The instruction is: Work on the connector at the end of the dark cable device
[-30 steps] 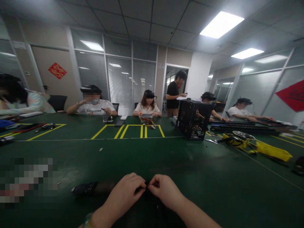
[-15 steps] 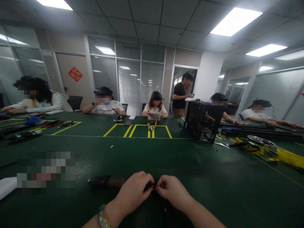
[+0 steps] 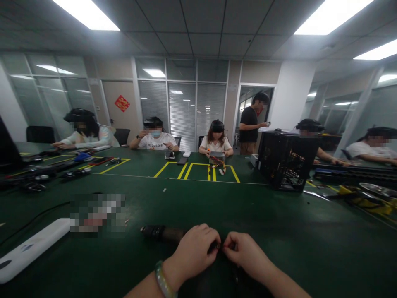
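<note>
My left hand (image 3: 200, 248), with a bangle (image 3: 163, 279) on its wrist, is closed with the fingertips around a small dark piece too hidden to name. Close beside it, my right hand (image 3: 245, 250) is closed in a pinch, its fingertips almost meeting the left ones. Whatever the right fingers hold is too small to make out. A dark cylindrical tool with a metal tip (image 3: 163, 233) lies on the green table (image 3: 186, 203), pointing left, its other end hidden behind my left hand. Something dark and thin, perhaps a cable, shows dimly below my right hand.
At left lies a long white device (image 3: 37, 250) near a black cable (image 3: 34, 219). A black computer case (image 3: 287, 161) stands at back right. Yellow tape (image 3: 169, 167) marks the far side, where several people sit. Dark parts (image 3: 46, 171) lie at far left.
The view has swung left, so the whole scene sits farther right and more of the white device shows. My hands keep nearly the same pose against the dark tool.
</note>
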A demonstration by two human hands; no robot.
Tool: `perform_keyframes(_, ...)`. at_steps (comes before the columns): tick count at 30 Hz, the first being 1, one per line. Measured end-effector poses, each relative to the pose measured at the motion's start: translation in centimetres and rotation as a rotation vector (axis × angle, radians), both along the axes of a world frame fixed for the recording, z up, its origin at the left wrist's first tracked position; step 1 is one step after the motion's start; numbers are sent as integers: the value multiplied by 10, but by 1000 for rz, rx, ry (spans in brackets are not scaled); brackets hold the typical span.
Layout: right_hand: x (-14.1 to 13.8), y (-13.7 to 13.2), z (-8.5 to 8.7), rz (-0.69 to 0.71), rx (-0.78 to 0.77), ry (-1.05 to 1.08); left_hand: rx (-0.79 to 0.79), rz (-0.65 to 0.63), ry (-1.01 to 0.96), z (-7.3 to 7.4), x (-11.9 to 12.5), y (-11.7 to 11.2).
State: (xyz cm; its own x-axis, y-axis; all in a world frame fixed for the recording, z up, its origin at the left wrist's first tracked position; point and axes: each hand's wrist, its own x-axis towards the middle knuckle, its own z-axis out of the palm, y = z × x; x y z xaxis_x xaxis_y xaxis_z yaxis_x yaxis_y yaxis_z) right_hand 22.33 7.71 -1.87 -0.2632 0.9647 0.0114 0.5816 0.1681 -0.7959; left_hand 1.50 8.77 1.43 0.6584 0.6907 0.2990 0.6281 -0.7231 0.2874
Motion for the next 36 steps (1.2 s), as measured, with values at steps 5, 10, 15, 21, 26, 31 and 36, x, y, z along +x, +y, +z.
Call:
perform_keyframes(5, -2, -2, 4, -5, -5, 2, -21, 30, -13, -2, 0, 2)
perform_keyframes(10, -3, -4, 8, -3, -12, 3, -2, -31, -20, -3, -2, 2)
perform_keyframes(15, -2, -1, 4, 6, 4, -11, -6, -1, -20, 0, -3, 0)
perform_keyframes(21, -1, -1, 4, 9, 44, -14, 2, 1, -31, -2, -2, -2)
perform_keyframes(26, -4, -3, 9, -6, 38, -26, 13, 52, -78, -6, 0, -4)
perform_keyframes(31, -5, -3, 9, 2, 23, -18, -10, 61, -55, -5, -2, -3)
perform_keyframes(36, -2, -1, 4, -10, -7, 15, -2, 30, -50, -3, -2, -1)
